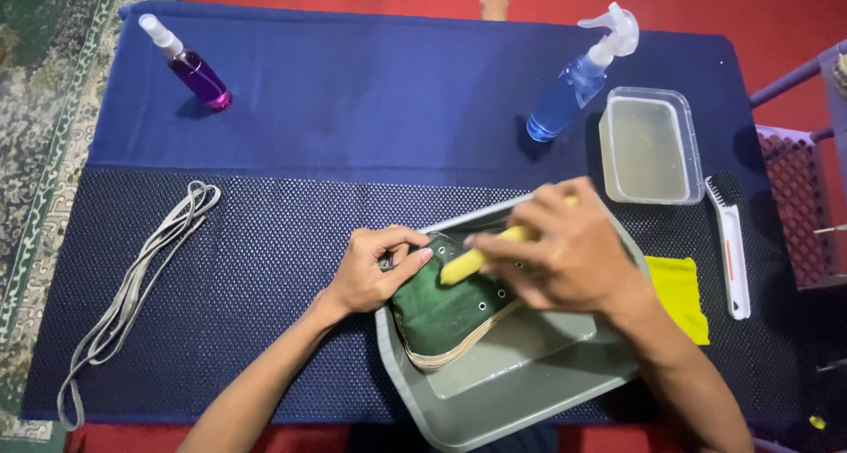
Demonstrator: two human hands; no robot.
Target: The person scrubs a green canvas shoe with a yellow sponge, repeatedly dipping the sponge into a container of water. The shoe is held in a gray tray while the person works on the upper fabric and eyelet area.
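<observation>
Nearby: spray bottle [578, 78], clear tub [651, 144], brush [730, 241], laces [132, 290].

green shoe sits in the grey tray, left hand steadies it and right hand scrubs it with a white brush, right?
Not quite. The head view shows the right hand holding a yellow brush, not a white one; the white brush lies untouched on the mat. The rest holds: the green shoe sits in the grey tray, steadied by the left hand.

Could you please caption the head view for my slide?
Left hand steadies a green shoe in a grey tray; right hand holds a yellow brush against it.
</observation>
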